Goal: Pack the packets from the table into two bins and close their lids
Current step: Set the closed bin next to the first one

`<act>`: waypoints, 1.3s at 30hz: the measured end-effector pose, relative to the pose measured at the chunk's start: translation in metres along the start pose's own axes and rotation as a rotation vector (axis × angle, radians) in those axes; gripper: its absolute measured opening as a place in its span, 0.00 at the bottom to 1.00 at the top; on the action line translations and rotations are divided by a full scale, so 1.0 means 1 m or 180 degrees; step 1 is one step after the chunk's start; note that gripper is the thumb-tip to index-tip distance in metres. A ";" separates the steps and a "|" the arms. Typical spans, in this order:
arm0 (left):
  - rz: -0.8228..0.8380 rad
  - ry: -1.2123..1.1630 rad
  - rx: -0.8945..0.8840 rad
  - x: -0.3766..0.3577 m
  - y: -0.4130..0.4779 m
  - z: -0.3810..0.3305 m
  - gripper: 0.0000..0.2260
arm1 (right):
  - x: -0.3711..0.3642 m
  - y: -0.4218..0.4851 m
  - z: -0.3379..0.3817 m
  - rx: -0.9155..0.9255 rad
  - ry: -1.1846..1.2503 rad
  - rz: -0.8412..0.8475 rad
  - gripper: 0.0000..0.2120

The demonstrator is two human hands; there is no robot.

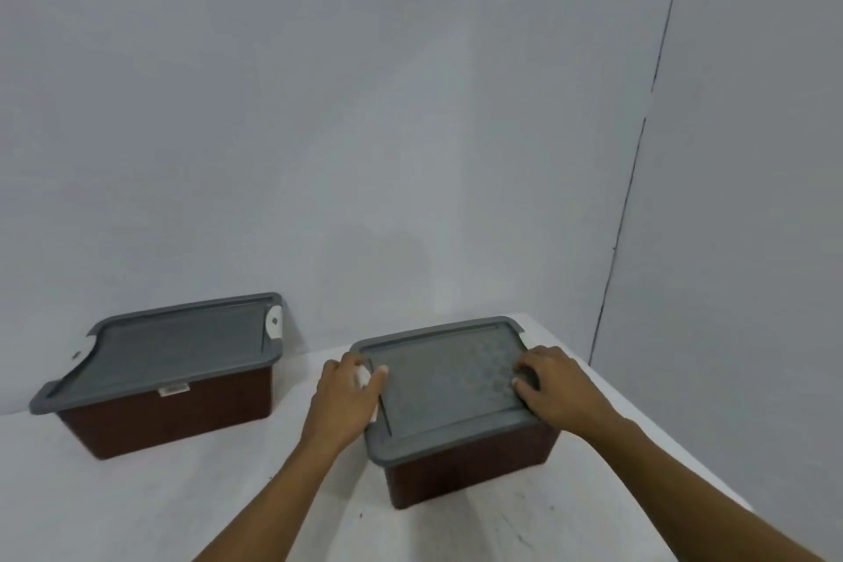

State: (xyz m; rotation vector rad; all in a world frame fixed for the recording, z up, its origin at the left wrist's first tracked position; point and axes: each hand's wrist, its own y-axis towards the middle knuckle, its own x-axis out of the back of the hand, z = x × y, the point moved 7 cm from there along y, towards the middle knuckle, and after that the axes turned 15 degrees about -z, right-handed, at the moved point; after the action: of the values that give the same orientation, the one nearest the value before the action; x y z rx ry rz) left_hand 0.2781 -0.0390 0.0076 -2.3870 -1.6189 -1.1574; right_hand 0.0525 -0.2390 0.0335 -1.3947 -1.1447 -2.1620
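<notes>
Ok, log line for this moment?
left hand: on near bin lid | right hand: on same lid | far bin: lidded | packets: none visible

Both forearms are seen bare to the frame's lower edge; no sleeve is seen. The left hand (pixel 345 397) and right hand (pixel 557 383) appear unadorned, though blur may be hiding small details.

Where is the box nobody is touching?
The untouched bin sits on the left of the white table, against the wall, lid on, left of the bin under both hands.
</notes>
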 end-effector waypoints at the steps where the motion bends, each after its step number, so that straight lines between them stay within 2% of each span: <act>1: 0.0048 -0.0031 0.0233 -0.010 -0.003 -0.006 0.21 | 0.005 0.000 -0.014 0.0010 -0.0138 -0.0050 0.16; 3: -0.0003 0.0144 0.0495 -0.018 -0.007 -0.008 0.26 | 0.009 0.001 -0.037 -0.0078 -0.0114 -0.0029 0.17; 7: -0.0220 0.0190 0.0638 -0.012 -0.009 -0.010 0.28 | -0.003 -0.001 -0.051 -0.0481 0.0786 0.0448 0.26; 11: -0.0394 0.0064 0.0708 0.006 -0.023 -0.003 0.25 | -0.009 -0.004 -0.038 -0.0431 0.0542 0.0284 0.30; 15: -0.0761 0.0102 0.0804 0.049 -0.046 0.014 0.20 | -0.012 -0.015 -0.013 -0.0429 0.0888 0.0170 0.26; 20: -0.0945 -0.0105 0.1034 0.077 -0.088 0.031 0.27 | -0.033 -0.027 0.022 -0.0760 0.1793 0.0127 0.23; 23: -0.1114 -0.0408 0.1040 0.072 -0.108 0.019 0.32 | -0.025 -0.037 0.027 -0.0612 0.2296 -0.0386 0.17; 25: -0.1315 -0.0478 0.1040 0.071 -0.107 0.016 0.33 | -0.024 -0.038 0.025 -0.0545 0.2380 -0.0536 0.12; 27: -0.1407 -0.0390 0.0972 0.071 -0.099 0.015 0.32 | -0.028 -0.032 0.024 -0.0555 0.2401 -0.0556 0.09; 32: -0.1498 -0.0166 0.0442 0.060 -0.067 0.018 0.26 | -0.039 -0.009 0.021 -0.0594 0.2568 -0.0788 0.13; 39: -0.1853 0.0423 -0.0531 0.052 -0.016 0.016 0.22 | -0.059 0.035 0.027 -0.0747 0.2801 -0.1017 0.11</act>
State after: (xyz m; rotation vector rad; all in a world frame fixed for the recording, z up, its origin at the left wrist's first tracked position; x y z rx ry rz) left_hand 0.2835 0.0160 0.0215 -1.9046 -2.3307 -1.5408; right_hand 0.1188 -0.2488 0.0029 -0.1996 -0.7974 -2.7363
